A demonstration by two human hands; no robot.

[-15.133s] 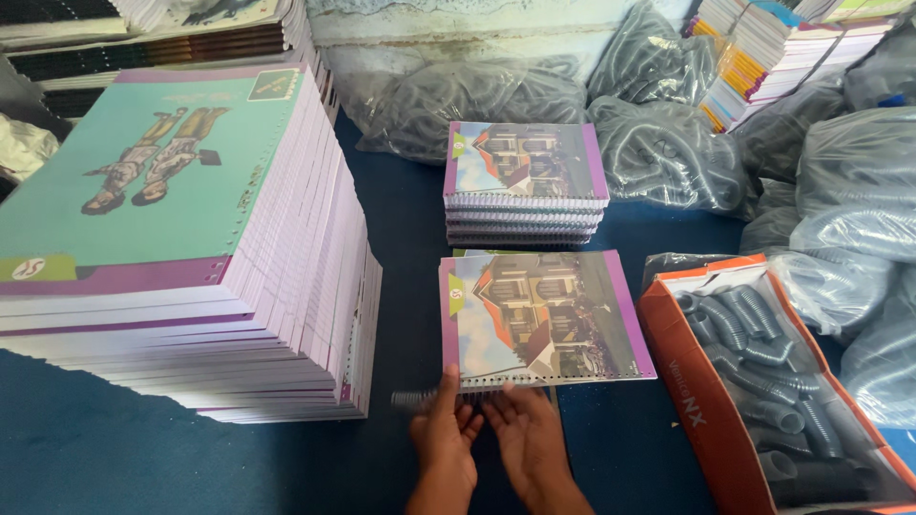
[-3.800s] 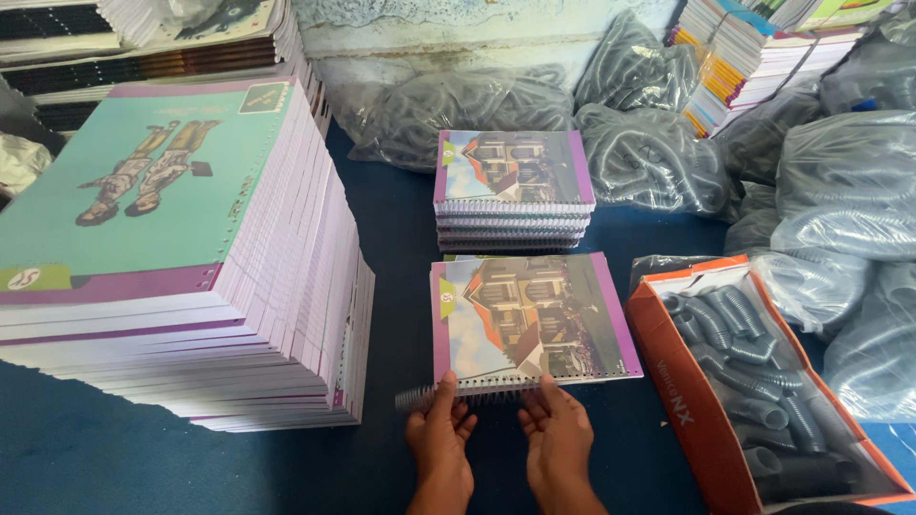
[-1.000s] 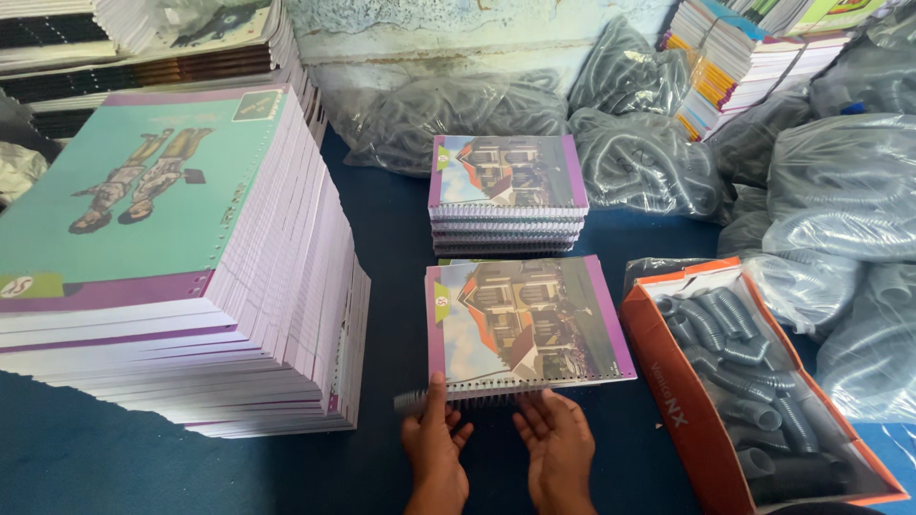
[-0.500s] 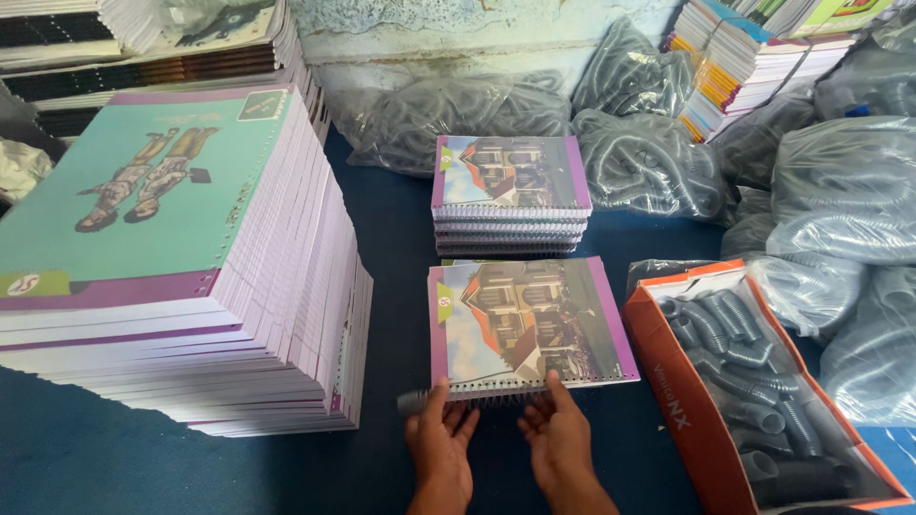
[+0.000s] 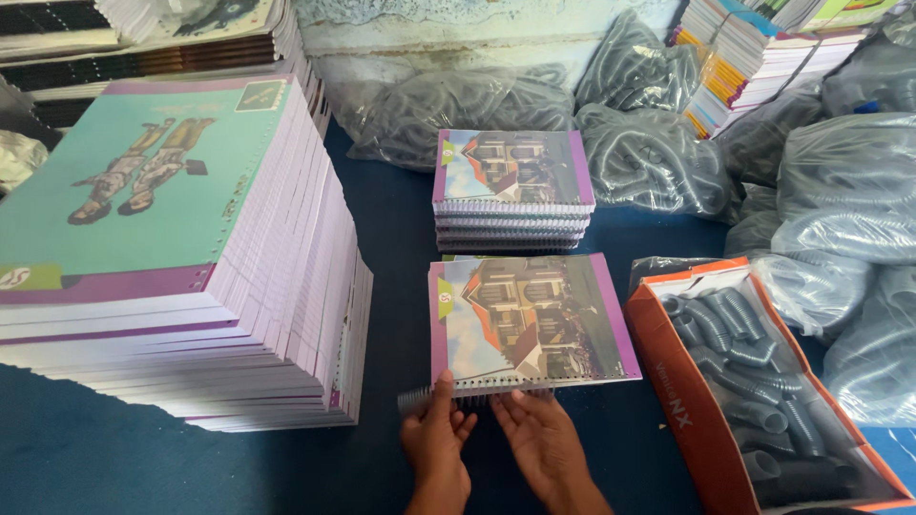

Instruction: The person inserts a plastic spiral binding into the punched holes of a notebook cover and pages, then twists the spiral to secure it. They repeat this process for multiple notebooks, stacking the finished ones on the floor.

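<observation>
A notebook [image 5: 530, 319] with a purple-edged house picture on its cover lies flat on the blue table in front of me. A dark spiral coil [image 5: 420, 399] runs along its near edge and sticks out to the left. My left hand [image 5: 437, 441] pinches the coil and the cover's near left corner. My right hand [image 5: 542, 443] rests flat beside it, fingertips on the coil under the notebook's near edge. Behind the notebook stands a short stack of bound notebooks [image 5: 512, 191] with the same cover.
A tall pile of unbound teal-and-purple notebooks [image 5: 172, 257] fills the left. An orange box of dark coils [image 5: 754, 381] sits at the right. Plastic bags of coils [image 5: 840, 210] line the back and right, with more book stacks [image 5: 744, 57] behind.
The hands shifted slightly along the notebook's near edge; the coil's protruding end stays at the left. The notebook and stacks have not moved.
</observation>
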